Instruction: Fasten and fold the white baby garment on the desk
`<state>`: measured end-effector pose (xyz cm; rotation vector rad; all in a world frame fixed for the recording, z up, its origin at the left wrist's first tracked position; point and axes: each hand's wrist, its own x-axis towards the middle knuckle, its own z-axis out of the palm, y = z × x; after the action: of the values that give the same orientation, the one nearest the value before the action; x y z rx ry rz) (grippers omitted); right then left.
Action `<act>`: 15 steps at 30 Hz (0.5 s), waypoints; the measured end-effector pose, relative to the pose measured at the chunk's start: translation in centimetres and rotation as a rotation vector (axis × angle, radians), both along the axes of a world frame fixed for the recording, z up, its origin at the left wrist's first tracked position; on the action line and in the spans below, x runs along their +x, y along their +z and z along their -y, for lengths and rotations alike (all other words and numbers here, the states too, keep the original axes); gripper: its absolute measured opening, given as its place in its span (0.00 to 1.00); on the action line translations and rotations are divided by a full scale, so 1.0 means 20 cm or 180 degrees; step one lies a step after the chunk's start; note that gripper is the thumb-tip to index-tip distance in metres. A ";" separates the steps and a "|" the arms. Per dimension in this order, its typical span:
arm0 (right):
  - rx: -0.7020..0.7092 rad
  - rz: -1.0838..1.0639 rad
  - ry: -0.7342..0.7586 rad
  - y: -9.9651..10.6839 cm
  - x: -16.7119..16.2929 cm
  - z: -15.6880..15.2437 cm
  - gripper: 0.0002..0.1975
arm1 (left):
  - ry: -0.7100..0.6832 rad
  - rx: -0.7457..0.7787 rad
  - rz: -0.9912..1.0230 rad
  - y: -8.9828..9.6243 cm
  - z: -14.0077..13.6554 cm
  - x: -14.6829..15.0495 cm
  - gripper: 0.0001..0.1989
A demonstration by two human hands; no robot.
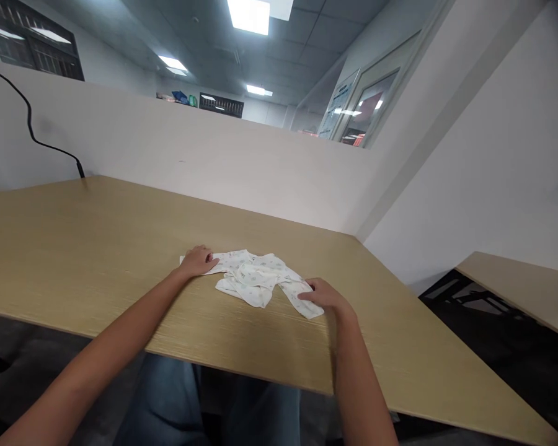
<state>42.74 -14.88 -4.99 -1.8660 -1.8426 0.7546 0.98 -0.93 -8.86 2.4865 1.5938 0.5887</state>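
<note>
On the broad, pale wood-grain tabletop (121, 248) lies a small white cloth garment (255, 282) with a faint scattered print, its body rumpled, its long axis running roughly left to right between the hands. Left of the garment's body, the bare left hand (199, 260) rests palm-down over one sleeve (222, 262), fingers loosely curled; right of it, the bare right hand (326, 295) touches the other sleeve (292, 290) near its cuff, which slants nearer the wearer — whether either hand grips cloth, I cannot tell.

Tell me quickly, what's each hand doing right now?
Left hand: on one sleeve of the white garment; grip can't be told.
Right hand: at the other sleeve; grip can't be told.
</note>
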 end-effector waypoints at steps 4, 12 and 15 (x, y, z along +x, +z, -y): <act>0.1426 0.0218 -0.0802 0.04 0.04 0.01 0.16 | 0.0102 0.0085 0.0030 -0.02 -0.03 -0.01 0.17; 0.0964 0.0059 -0.0708 0.10 0.10 0.12 0.21 | 0.0063 0.0137 0.0046 -0.03 -0.04 -0.01 0.15; 0.0926 0.0011 -0.0855 0.08 0.08 0.09 0.20 | 0.0145 0.0132 -0.0017 -0.01 -0.01 0.00 0.14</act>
<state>44.41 -16.72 -3.45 -1.8684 -1.5625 0.3693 0.91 -0.76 -9.12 2.4889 1.6610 0.6281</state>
